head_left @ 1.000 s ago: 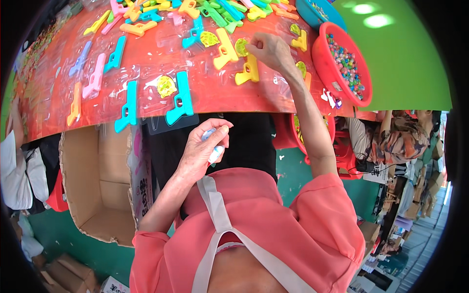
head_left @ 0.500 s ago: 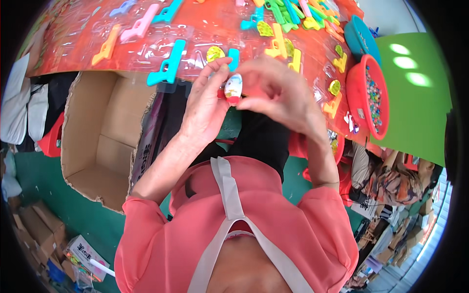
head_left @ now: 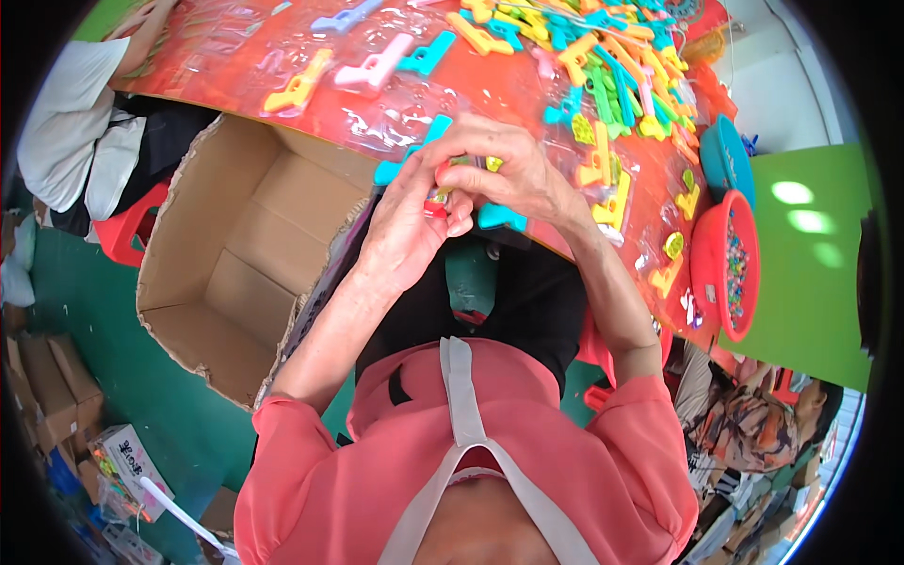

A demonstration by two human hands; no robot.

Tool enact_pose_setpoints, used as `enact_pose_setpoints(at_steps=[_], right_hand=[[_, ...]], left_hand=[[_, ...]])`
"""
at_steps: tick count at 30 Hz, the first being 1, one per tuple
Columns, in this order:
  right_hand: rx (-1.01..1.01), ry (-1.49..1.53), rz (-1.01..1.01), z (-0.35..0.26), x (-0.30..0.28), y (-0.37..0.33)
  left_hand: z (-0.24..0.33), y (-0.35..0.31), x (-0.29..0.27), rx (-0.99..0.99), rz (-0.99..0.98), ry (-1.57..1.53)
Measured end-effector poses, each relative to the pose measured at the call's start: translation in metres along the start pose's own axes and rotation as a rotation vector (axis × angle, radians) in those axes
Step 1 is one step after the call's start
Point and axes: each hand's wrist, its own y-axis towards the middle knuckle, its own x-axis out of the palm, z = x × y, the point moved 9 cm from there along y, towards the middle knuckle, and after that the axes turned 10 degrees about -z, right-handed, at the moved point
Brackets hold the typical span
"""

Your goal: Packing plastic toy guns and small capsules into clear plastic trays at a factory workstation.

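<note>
My left hand is closed round a small egg-shaped toy with red and yellowish parts. Fingers cover most of it. From the right, my right hand curls over it, thumb and fingers pinched on its red upper end. Behind my left fingers, on the table edge, lies a turquoise toy pistol. Another turquoise piece shows just under my right hand. Near my right wrist are yellow toy pistols in clear plastic trays.
A red-covered table carries a pile of coloured toy pistols. At its right edge stand a red basin of small colourful pieces and a teal basin. An open cardboard box sits at my left. Another person's sleeve is at far left.
My right hand, blurred and loosely curved before, now closes on the egg-shaped toy's end. The toy is more hidden between my fingers. The whole view has shifted, showing more of the far table.
</note>
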Motion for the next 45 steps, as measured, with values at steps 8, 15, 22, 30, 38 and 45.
enact_pose_setpoints(at_steps=[8,15,22,30,38,45], right_hand=[[0.419,0.122,-0.043,0.096,-0.031,0.055],[0.164,-0.345,-0.093,0.074,-0.019,0.081],[0.138,-0.194,-0.241,-0.005,0.036,0.069],[0.321,0.371,-0.052,0.044,0.000,0.080],[0.187,-0.064,0.175,0.040,-0.017,0.073],[0.212,-0.312,0.156,-0.002,-0.038,0.025]], left_hand=[[0.029,-0.026,-0.038,0.082,0.112,0.051],[0.051,-0.025,-0.041,0.133,0.067,-0.133],[0.066,-0.010,-0.031,0.187,0.168,-0.212],[0.099,0.030,-0.019,0.262,-0.025,-0.042],[0.120,0.045,-0.069,0.412,0.252,0.383],[0.223,0.118,-0.072,0.371,0.209,1.310]])
